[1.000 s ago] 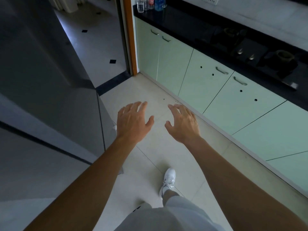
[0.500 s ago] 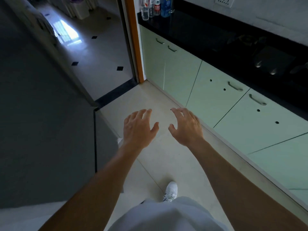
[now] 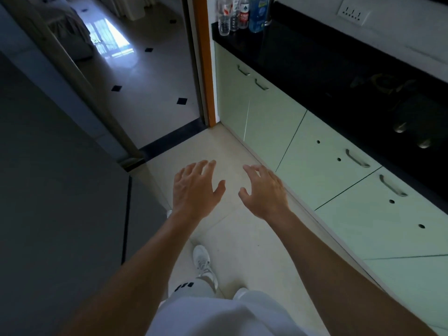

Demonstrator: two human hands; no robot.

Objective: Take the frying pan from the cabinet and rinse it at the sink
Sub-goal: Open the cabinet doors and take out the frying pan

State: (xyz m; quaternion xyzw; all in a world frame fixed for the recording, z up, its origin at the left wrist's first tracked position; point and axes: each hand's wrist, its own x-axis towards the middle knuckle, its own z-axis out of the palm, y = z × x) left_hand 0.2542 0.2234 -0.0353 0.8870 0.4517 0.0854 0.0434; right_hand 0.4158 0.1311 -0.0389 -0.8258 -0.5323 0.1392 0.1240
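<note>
- Both my hands hang empty over the pale floor (image 3: 232,146): my left hand (image 3: 195,187) and my right hand (image 3: 265,191), fingers spread loosely, palms down.
- The green cabinet doors (image 3: 322,161) on my right are all shut; I see no frying pan.
- Bottles (image 3: 242,13) stand at the black counter (image 3: 315,59) end.

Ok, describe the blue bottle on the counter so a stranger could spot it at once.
Find the black glossy countertop above the pale green cabinet doors. At its far end by the orange door frame stands a cluster of bottles. The blue bottle is the widest, the only blue one, rightmost beside the clear bottles.
</note>
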